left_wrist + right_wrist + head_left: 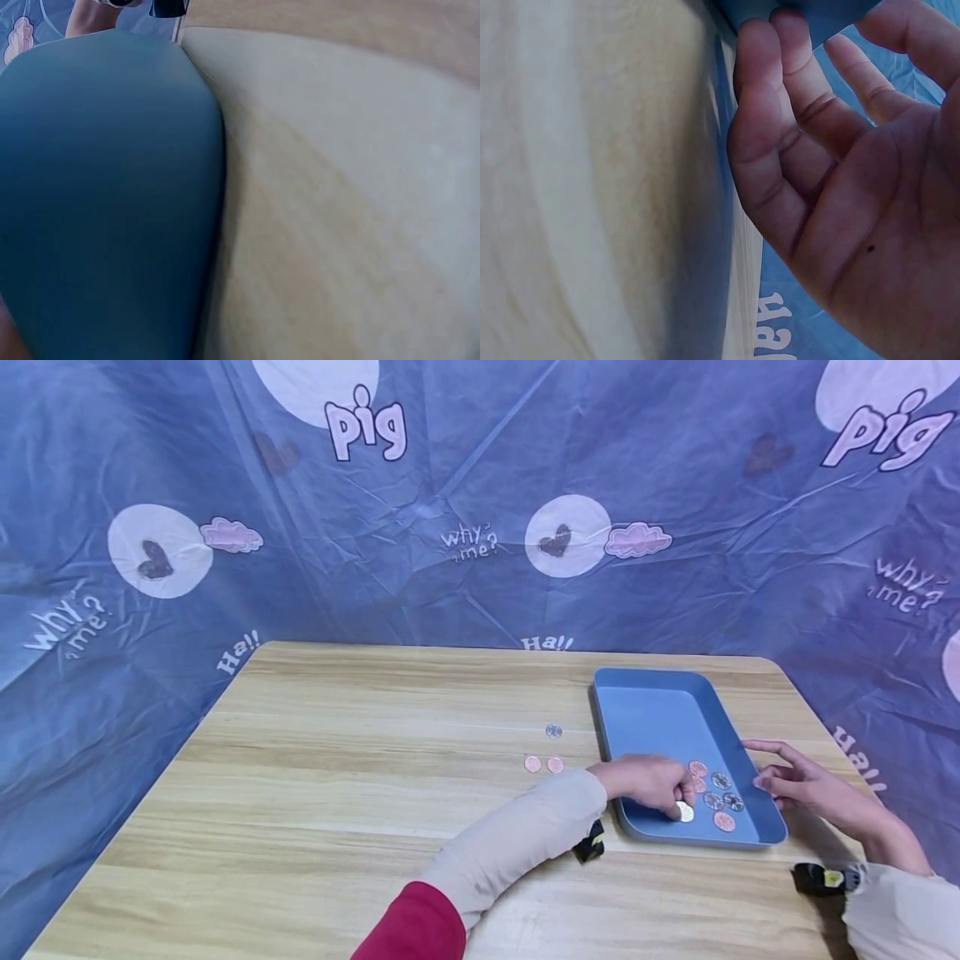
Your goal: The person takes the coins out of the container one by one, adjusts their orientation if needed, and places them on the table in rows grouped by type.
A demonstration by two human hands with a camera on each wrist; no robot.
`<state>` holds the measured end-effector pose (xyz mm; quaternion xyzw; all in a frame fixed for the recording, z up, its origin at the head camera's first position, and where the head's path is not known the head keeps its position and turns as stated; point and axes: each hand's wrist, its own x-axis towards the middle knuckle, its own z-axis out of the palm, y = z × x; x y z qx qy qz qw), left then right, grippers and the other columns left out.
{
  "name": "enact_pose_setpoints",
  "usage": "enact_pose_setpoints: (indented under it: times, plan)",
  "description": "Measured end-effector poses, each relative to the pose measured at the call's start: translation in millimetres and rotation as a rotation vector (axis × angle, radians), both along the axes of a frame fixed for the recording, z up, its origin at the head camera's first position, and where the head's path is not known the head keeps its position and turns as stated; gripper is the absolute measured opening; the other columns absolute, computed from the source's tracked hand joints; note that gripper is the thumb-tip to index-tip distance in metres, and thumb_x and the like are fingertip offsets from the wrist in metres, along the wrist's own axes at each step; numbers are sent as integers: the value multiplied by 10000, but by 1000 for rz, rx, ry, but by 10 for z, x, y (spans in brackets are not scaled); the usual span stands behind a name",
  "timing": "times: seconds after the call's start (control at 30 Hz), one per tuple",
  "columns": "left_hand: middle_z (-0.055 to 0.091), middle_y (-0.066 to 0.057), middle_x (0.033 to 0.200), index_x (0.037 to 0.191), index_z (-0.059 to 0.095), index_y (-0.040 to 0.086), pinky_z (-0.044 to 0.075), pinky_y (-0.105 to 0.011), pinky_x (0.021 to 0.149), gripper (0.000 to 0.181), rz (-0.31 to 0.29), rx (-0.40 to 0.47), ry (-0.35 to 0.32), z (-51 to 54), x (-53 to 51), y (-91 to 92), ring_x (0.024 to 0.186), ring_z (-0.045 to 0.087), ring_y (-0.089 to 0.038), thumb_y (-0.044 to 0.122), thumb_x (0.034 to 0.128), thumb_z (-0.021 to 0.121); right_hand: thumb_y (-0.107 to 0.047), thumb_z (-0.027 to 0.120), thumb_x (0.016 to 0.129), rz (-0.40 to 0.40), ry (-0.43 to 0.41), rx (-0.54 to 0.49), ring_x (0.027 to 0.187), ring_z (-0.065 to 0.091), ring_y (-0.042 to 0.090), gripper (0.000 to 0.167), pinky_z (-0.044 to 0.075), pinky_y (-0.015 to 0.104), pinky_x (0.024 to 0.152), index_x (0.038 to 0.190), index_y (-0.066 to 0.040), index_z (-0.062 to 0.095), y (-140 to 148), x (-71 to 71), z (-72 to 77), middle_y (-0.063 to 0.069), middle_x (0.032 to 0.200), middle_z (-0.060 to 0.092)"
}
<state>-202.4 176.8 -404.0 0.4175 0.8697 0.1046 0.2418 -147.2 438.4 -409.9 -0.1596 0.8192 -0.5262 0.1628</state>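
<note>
My left hand [651,783] reaches over the near left part of a blue tray [648,714]. Its curled fingertips pinch a gold coin [685,812] low over the tray floor. Just right of it lie copper coins, one of them nearest the front [723,821], and silver coins [722,781]. On the tray's right side, my right hand [813,789] rests its bent, relaxed fingers against the outer wall. The right wrist view shows those fingers [759,124] touching the tray from outside. In the left wrist view, the tray wall [112,187] hides most of the left hand.
Left of the tray, a silver coin [553,730] and two copper coins [532,763] lie on the wooden table [337,777]. A blue printed cloth [450,585] stands behind the table and along its sides. Black straps [590,842] sit at the wrists.
</note>
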Motion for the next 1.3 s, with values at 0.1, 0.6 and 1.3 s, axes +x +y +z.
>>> enact_pose_setpoints:
  times: [0.1, 0.6, 1.3]
  plan:
    - [542, 231, 869, 1044, 663, 330, 356, -68, 708, 237, -12, 9, 3, -1, 1, -11, 797, 469, 105, 269, 830, 745, 55, 388, 992, 10, -6, -7, 831, 593, -13, 621, 504, 190, 671, 1379, -430, 367, 4, -3, -1, -135, 952, 646]
    - [556, 208, 836, 1000, 685, 353, 370, -79, 673, 239, -18, 61, -57, -4, 8, -37, 758, 490, 79, 204, 826, 751, 77, 368, 990, 42, -2, -38, 791, 580, 4, 641, 492, 208, 641, 1409, -408, 355, 4, 0, -12, -132, 945, 633]
    - [589, 214, 778, 985, 661, 387, 401, -121, 646, 219, -34, 44, -71, -7, 10, -34, 697, 528, 71, 283, 819, 759, 53, 408, 987, -19, -1, 21, 781, 564, 3, 626, 487, 195, 643, 1371, -441, 369, -20, 9, 4, -135, 908, 607]
